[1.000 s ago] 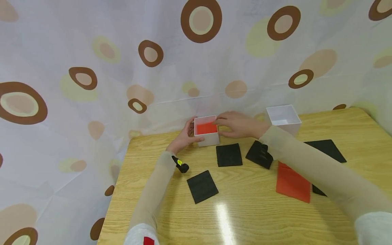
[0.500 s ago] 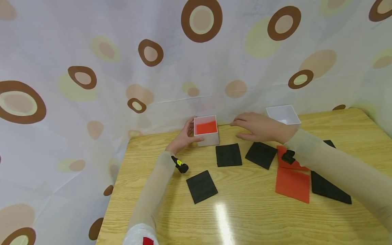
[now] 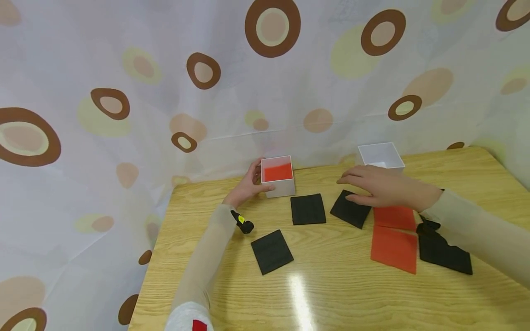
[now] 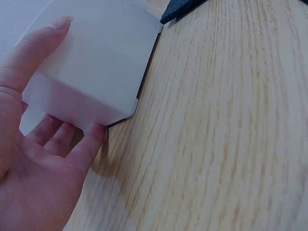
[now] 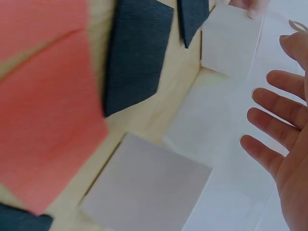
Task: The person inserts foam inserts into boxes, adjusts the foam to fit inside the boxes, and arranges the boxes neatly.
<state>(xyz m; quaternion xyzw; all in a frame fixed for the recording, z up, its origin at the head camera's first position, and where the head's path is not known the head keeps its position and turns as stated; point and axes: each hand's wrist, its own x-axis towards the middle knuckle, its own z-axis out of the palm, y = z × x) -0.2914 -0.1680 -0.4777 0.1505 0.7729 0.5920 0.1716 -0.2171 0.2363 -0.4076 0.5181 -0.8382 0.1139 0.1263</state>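
My left hand (image 3: 245, 187) holds a white open-topped box (image 3: 280, 189) at the back of the table, its thumb on the front wall and its fingers against the side. A red cloth square (image 3: 278, 172) lies inside that box. In the left wrist view the thumb (image 4: 45, 41) lies along the white wall. My right hand (image 3: 383, 185) is off to the right, nothing in it, fingers spread in the right wrist view. It overlaps a black cloth square (image 3: 347, 212) and the lower part of a second white box (image 3: 380, 153) in the head view.
Two more black cloth squares, one behind (image 3: 308, 209) and one nearer (image 3: 272, 252), lie left of centre. On the right are a red square (image 3: 393, 250), another red piece (image 3: 394, 218) behind it and a black piece (image 3: 445, 253). A patterned curtain (image 3: 232, 101) hangs behind the table.
My right hand has drawn back from the left box to the right, without a cloth in it. My left hand stays on the box.
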